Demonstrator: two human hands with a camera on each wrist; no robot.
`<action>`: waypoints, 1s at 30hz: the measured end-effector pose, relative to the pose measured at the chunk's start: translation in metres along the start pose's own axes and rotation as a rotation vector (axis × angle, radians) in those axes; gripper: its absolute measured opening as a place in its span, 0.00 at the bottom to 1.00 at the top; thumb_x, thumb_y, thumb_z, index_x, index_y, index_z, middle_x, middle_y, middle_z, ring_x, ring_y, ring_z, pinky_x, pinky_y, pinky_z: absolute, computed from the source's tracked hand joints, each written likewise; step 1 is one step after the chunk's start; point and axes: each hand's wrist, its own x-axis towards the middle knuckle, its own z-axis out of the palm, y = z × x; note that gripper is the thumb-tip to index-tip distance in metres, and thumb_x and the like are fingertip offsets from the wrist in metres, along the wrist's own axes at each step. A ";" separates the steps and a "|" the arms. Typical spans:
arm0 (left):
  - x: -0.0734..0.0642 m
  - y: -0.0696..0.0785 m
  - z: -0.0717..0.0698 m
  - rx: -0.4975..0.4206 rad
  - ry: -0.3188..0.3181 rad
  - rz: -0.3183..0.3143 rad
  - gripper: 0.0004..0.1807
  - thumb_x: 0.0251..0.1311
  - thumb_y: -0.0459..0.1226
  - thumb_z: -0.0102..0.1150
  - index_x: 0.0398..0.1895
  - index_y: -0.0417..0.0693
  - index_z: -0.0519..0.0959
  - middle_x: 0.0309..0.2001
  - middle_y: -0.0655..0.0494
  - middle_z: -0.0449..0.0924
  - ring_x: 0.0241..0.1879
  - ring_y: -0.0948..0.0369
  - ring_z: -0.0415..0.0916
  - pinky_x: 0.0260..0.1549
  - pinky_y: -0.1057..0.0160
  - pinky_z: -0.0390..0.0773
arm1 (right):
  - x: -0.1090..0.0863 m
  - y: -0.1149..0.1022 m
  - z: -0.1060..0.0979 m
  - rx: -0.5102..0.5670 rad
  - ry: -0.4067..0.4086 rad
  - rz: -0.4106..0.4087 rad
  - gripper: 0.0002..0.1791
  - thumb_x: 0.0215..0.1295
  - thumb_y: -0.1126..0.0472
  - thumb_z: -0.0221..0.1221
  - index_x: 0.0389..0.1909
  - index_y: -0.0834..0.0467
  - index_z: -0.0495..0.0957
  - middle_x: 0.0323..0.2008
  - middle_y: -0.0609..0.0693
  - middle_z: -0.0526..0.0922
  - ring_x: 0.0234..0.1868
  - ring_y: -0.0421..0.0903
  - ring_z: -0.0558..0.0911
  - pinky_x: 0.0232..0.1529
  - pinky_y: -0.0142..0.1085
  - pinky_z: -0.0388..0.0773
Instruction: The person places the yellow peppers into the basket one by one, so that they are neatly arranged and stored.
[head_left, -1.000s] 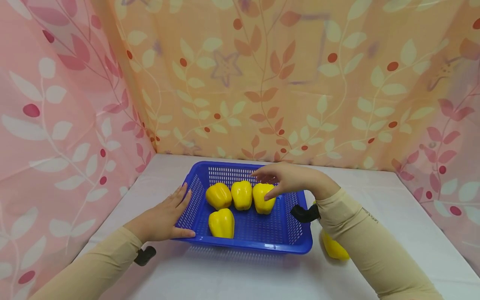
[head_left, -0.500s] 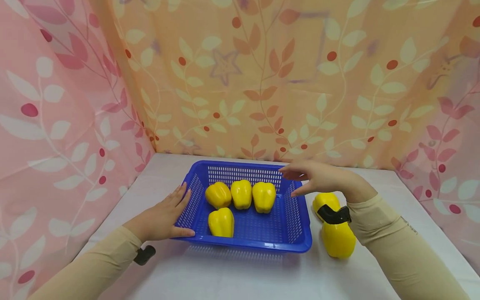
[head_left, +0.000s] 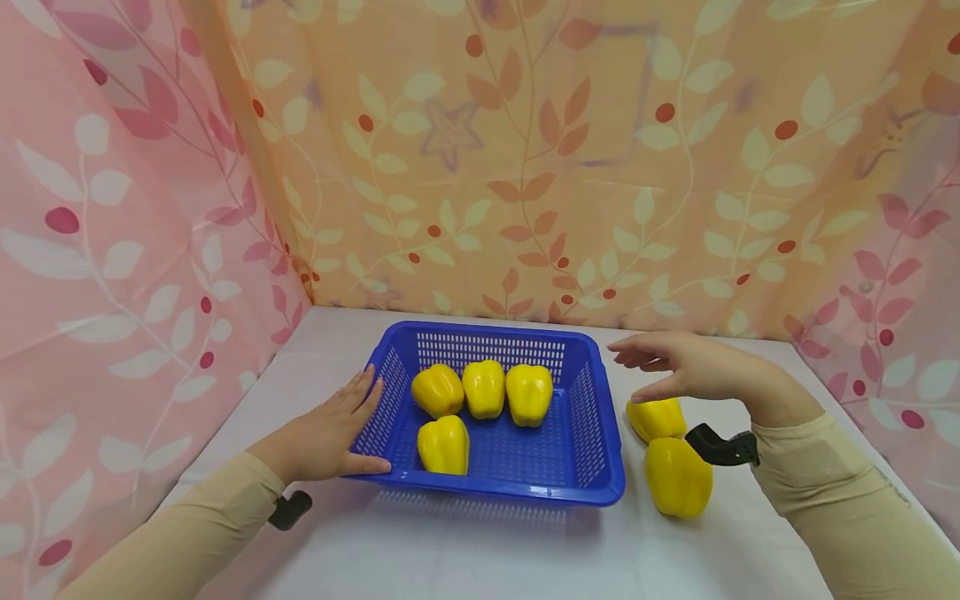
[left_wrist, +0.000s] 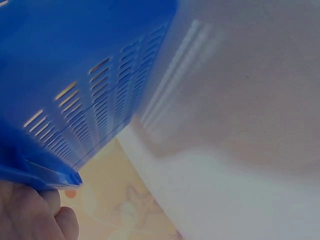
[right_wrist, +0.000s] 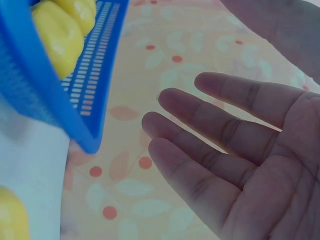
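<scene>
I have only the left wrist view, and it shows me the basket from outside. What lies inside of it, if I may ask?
Observer: Four peppers lie inside the basket.
Operator: Thank you. And do some lie outside?
Observer: Yes. Two more are on the table, to the right of the basket.
Operator: Does the right hand hold something?
Observer: No, it holds nothing, as the right wrist view shows.
</scene>
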 end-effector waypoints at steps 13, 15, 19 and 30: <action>-0.001 0.002 -0.001 -0.006 0.005 0.002 0.63 0.42 0.74 0.44 0.71 0.39 0.42 0.72 0.41 0.32 0.70 0.46 0.34 0.64 0.46 0.47 | -0.033 0.027 0.007 -0.022 0.023 0.050 0.36 0.52 0.47 0.64 0.61 0.55 0.67 0.52 0.51 0.76 0.53 0.53 0.75 0.52 0.47 0.72; -0.001 0.002 -0.001 -0.007 0.007 0.002 0.63 0.42 0.74 0.44 0.71 0.39 0.42 0.72 0.41 0.32 0.70 0.46 0.34 0.64 0.46 0.47 | -0.039 0.032 0.011 -0.019 0.027 0.040 0.35 0.53 0.47 0.64 0.60 0.55 0.67 0.53 0.52 0.76 0.52 0.53 0.76 0.52 0.47 0.72; -0.001 0.002 -0.001 -0.004 0.007 -0.003 0.63 0.42 0.74 0.44 0.71 0.39 0.42 0.72 0.41 0.31 0.70 0.46 0.34 0.64 0.46 0.47 | -0.050 0.040 0.020 -0.011 0.027 0.086 0.35 0.53 0.46 0.63 0.60 0.54 0.67 0.53 0.53 0.76 0.52 0.54 0.75 0.51 0.48 0.73; 0.000 0.001 0.001 0.000 0.019 0.003 0.63 0.42 0.74 0.44 0.71 0.39 0.43 0.72 0.41 0.32 0.70 0.46 0.34 0.64 0.47 0.48 | -0.074 0.062 0.045 0.063 0.010 0.146 0.34 0.53 0.50 0.64 0.59 0.60 0.67 0.53 0.58 0.74 0.51 0.59 0.74 0.47 0.48 0.75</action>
